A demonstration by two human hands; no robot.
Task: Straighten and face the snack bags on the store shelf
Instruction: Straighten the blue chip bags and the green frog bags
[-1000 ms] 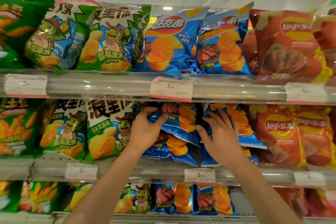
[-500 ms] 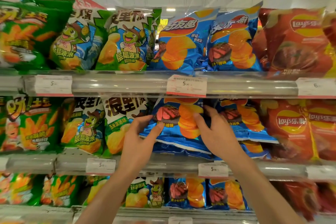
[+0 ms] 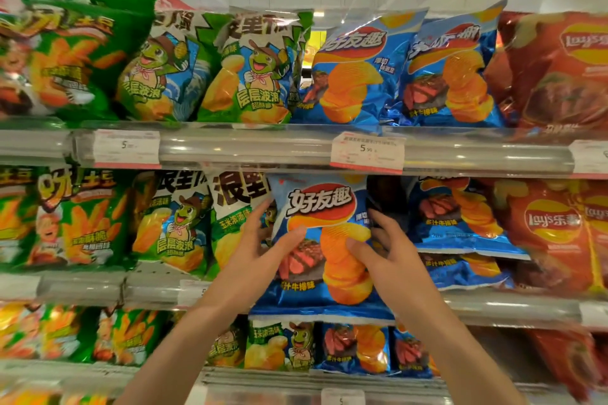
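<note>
Standing a blue chip bag [image 3: 324, 240] upright at frame centre, middle shelf.

The left hand [image 3: 260, 246] and right hand [image 3: 383, 251] pinch its two side edges, thumbs on the front. It looks light, puffy, slick and crushable; best held by the seams. Green bags [image 3: 237, 214] crowd left, slumped blue bags [image 3: 460, 233] right, the price rail [image 3: 365, 153] just above.

Blue chip bag [image 3: 324, 240] between both hands

The blue bag [image 3: 324, 240] at centre reads "好友趣"; red bags [image 3: 552, 233] at three o'clock carry "Lay's 乐事"; the price tag [image 3: 367, 152] at twelve o'clock shows "5.90".
</note>
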